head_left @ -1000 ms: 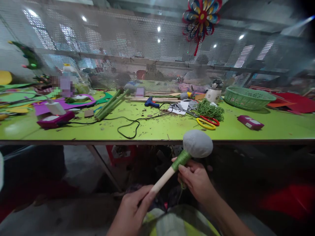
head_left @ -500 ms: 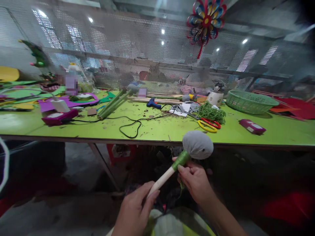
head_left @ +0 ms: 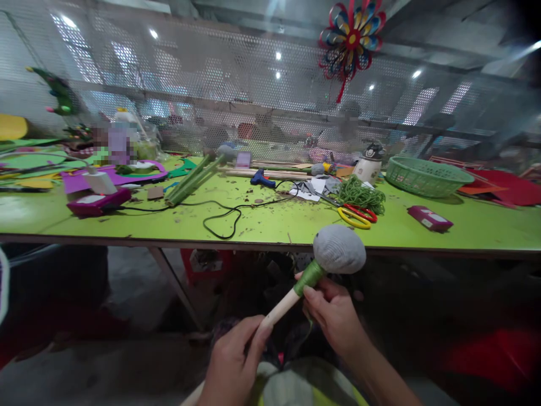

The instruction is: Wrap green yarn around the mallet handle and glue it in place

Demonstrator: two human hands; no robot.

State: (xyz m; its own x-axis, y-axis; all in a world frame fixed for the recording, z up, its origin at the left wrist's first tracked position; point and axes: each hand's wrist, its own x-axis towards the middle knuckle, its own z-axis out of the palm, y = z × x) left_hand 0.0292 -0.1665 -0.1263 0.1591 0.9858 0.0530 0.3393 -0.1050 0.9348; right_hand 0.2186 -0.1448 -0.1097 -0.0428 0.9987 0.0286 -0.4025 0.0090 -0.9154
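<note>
A pale wooden stick (head_left: 281,309) slants up to the right in front of the table edge, with a grey fabric-covered head (head_left: 340,250) at its top. Green yarn (head_left: 310,277) is wound around the stick just below the head. My left hand (head_left: 236,355) is closed around the lower part of the stick. At the yarn winding, my right hand (head_left: 332,310) pinches the green yarn, fingers against the winding; a loose strand hangs under it.
The green table (head_left: 270,223) bears a blue glue gun (head_left: 262,179), a black cable, scissors (head_left: 355,216), a green yarn pile (head_left: 361,194), a green basket (head_left: 426,176), a purple box (head_left: 430,218) and green-wrapped sticks (head_left: 190,181). A pinwheel (head_left: 352,39) hangs above.
The stick has turned about its length: the dark dot on the grey head has gone from the lower right side to the upper left. The loose strand hangs differently under my right hand.
</note>
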